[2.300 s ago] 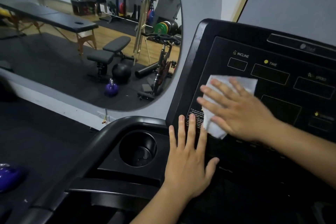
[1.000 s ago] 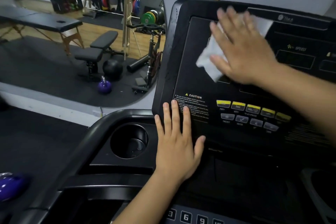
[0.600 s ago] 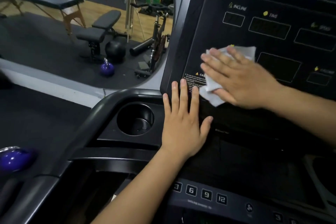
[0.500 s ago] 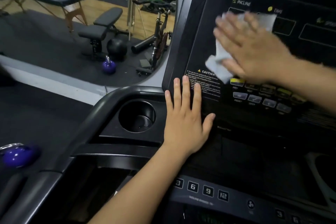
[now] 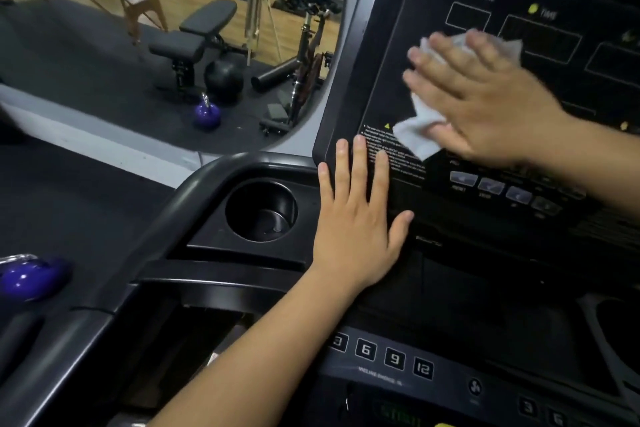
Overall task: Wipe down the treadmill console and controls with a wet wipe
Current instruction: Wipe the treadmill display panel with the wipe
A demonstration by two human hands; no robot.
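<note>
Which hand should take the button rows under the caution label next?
Right. The right hand already presses the wipe flat on the console, just above the buttons. The left hand lies flat, empty, beside the cup holder, likely bracing.

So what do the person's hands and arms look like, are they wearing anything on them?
Both are bare. The left hand and right hand show no gloves, rings, watch or bands, and both forearms are uncovered right to the picture's edge, with no sleeve in view. The nails are short and look unpainted. The right hand is motion-blurred, so fine detail there is hard to tell.
</note>
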